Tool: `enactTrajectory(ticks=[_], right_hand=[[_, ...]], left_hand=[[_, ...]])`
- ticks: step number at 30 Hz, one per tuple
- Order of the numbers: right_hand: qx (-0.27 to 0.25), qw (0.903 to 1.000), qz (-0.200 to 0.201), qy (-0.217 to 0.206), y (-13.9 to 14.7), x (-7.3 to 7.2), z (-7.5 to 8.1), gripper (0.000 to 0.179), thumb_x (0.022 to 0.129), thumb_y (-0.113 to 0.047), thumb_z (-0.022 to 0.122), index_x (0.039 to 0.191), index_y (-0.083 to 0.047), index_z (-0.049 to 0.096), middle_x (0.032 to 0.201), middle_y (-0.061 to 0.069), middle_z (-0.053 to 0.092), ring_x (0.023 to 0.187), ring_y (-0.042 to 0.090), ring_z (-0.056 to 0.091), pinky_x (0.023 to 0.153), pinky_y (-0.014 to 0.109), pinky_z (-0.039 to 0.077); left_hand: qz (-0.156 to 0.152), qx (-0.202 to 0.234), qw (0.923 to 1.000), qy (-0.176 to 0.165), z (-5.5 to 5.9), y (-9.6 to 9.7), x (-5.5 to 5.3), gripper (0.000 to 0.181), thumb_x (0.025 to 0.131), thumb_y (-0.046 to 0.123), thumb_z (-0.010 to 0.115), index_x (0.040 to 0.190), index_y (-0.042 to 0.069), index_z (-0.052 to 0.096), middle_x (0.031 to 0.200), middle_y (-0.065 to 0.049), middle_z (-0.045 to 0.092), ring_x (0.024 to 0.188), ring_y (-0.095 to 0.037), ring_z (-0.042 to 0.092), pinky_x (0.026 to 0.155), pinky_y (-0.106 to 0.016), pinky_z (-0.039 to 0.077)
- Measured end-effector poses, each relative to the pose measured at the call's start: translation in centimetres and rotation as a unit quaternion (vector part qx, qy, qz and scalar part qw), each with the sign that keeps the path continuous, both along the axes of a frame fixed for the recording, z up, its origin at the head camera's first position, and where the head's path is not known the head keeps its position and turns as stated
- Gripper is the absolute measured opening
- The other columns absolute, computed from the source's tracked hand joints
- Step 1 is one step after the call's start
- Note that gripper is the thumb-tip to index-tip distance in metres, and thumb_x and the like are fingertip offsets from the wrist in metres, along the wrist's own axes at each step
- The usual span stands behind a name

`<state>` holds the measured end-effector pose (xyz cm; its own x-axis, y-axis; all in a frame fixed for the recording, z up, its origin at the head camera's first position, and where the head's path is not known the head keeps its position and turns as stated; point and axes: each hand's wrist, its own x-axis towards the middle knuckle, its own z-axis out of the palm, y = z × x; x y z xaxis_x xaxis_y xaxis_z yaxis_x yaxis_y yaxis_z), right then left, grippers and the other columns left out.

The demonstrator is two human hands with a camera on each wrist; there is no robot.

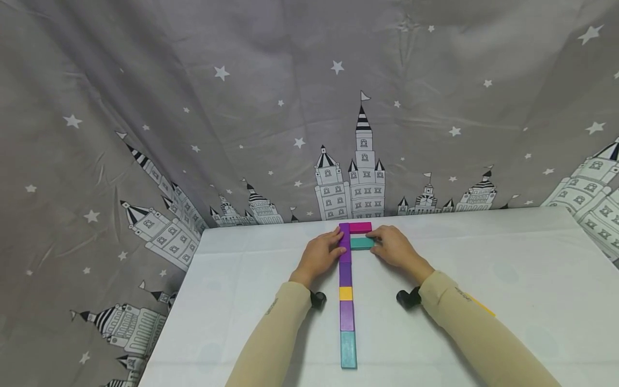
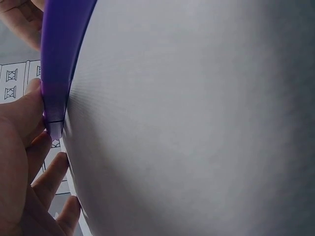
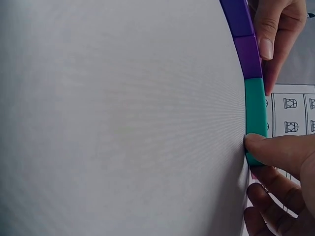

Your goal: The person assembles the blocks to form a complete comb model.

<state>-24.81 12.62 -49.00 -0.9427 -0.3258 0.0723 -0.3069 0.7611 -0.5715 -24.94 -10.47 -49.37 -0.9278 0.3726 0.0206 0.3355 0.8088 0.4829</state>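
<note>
My left hand [image 1: 319,253] rests its thumb and index finger along the left edge of a long purple block [image 1: 345,255] at the far part of a row. In the left wrist view its other fingers [image 2: 50,179] spread loosely beside the row. My right hand [image 1: 397,248] pinches the right end of a teal block [image 1: 360,244] between thumb and fingers. This block lies crosswise, its left end against the purple block. Just beyond it, a magenta block [image 1: 360,227] also extends rightward from the row's far end.
Toward me the row continues with a dark purple block [image 1: 345,274], a small yellow block [image 1: 345,293], a light purple block [image 1: 346,315] and a light teal block [image 1: 348,349]. A yellow piece [image 1: 483,306] shows past the right sleeve. A grey castle-print curtain [image 1: 271,107] hangs behind the white table [image 1: 232,301].
</note>
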Motion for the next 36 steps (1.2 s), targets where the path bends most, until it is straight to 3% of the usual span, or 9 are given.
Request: enactTrajectory(ticks=[8, 17, 26, 36], right_hand=[[-0.019, 0.9998, -0.004, -0.010, 0.3, 0.1, 0.1, 0.043, 0.085, -0.009, 0.076, 0.126, 0.000, 0.068, 0.120, 0.018, 0.068, 0.113, 0.035, 0.060, 0.103, 0.053, 0.047], [-0.061, 0.9980, -0.010, 0.010, 2.9, 1.2, 2.9, 0.046, 0.088, -0.012, 0.077, 0.130, -0.001, 0.065, 0.124, 0.018, 0.067, 0.113, 0.037, 0.060, 0.097, 0.054, 0.051], [-0.075, 0.9962, -0.012, 0.042, 6.1, 4.2, 5.6, 0.044, 0.089, -0.013, 0.076, 0.130, 0.000, 0.065, 0.126, 0.019, 0.065, 0.112, 0.039, 0.060, 0.093, 0.055, 0.054], [-0.070, 0.9958, -0.026, 0.053, 9.6, 8.2, 6.0, 0.044, 0.089, -0.016, 0.078, 0.129, -0.004, 0.066, 0.126, 0.017, 0.065, 0.107, 0.038, 0.062, 0.090, 0.058, 0.055]], left_hand=[[-0.003, 0.000, 1.0000, 0.003, -0.1, 0.0, 0.0, 0.054, 0.099, 0.033, 0.064, 0.147, 0.011, 0.051, 0.157, 0.002, 0.041, 0.144, -0.023, 0.041, 0.121, -0.040, 0.029], [-0.006, -0.002, 0.9999, 0.012, -0.1, 0.0, 0.0, 0.054, 0.099, 0.033, 0.064, 0.147, 0.011, 0.051, 0.157, 0.001, 0.042, 0.143, -0.024, 0.042, 0.120, -0.040, 0.031], [-0.007, -0.004, 0.9999, 0.013, 0.1, 0.0, -0.1, 0.053, 0.099, 0.032, 0.064, 0.147, 0.010, 0.051, 0.157, 0.000, 0.042, 0.143, -0.025, 0.042, 0.120, -0.041, 0.032], [-0.005, -0.008, 0.9998, 0.016, -0.2, 0.0, -0.2, 0.054, 0.099, 0.033, 0.064, 0.147, 0.011, 0.051, 0.157, 0.002, 0.042, 0.143, -0.024, 0.042, 0.120, -0.039, 0.031]])
